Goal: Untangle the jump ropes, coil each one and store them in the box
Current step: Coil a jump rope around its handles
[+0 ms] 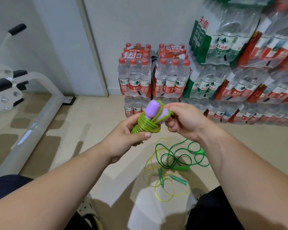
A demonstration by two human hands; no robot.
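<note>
A lime-green jump rope (pixel 145 125) with two purple handles (pixel 152 109) is wound into a tight bundle in front of me. My left hand (pixel 126 136) grips the coiled bundle from below, thumb across its lower end. My right hand (pixel 184 120) pinches the rope's end loop beside the handles. On the floor below lie two loose ropes: a dark green rope (pixel 176 156) with a green handle (pixel 181 168), and a yellow rope (pixel 165 191) with two teal-green handles (pixel 178 179). Their loops overlap. No box is in view.
Shrink-wrapped packs of water bottles (pixel 170 77) are stacked against the wall ahead and to the right. A white exercise machine frame (pixel 32 123) stands at the left. My knees and shoes fill the bottom edge.
</note>
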